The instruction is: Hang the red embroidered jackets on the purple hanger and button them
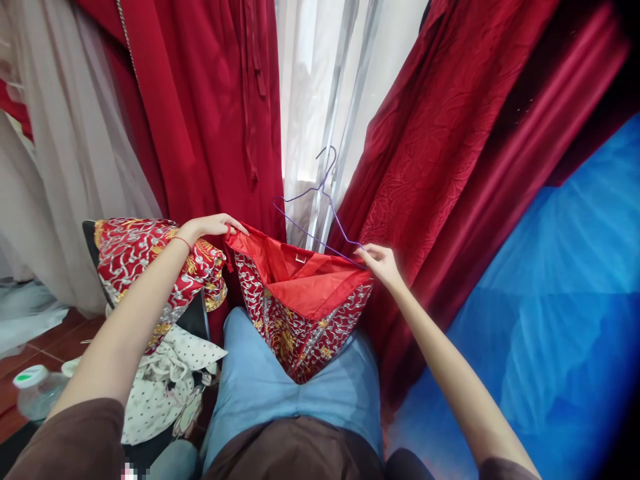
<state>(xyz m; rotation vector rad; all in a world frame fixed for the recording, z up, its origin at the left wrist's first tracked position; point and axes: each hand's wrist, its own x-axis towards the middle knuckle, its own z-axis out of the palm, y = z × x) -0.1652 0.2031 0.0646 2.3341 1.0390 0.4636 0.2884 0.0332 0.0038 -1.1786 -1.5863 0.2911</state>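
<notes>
A red skirt point(300, 333) with silver and gold embroidery hangs in front of my knees. Its waist gapes wide, baring a smooth red lining point(320, 293) and a small white label point(301, 259). At the waist's left corner, my left hand point(215, 227) is closed on the edge, some fingers hidden behind the cloth. My right hand point(381, 264) pinches the right corner of a thin purple wire hanger point(320, 190) together with the skirt's right edge. The hanger tilts above the skirt's back edge, hook up; its left corner is apart from the cloth.
Another red embroidered garment point(145, 260) lies over a dark chair point(90, 233) at left. Below are a polka-dot cloth point(155, 393) and a clear bottle point(40, 393) with a white cap. Red gowns point(215, 120), pale tulle point(80, 147) and blue fabric point(540, 333) hang close around.
</notes>
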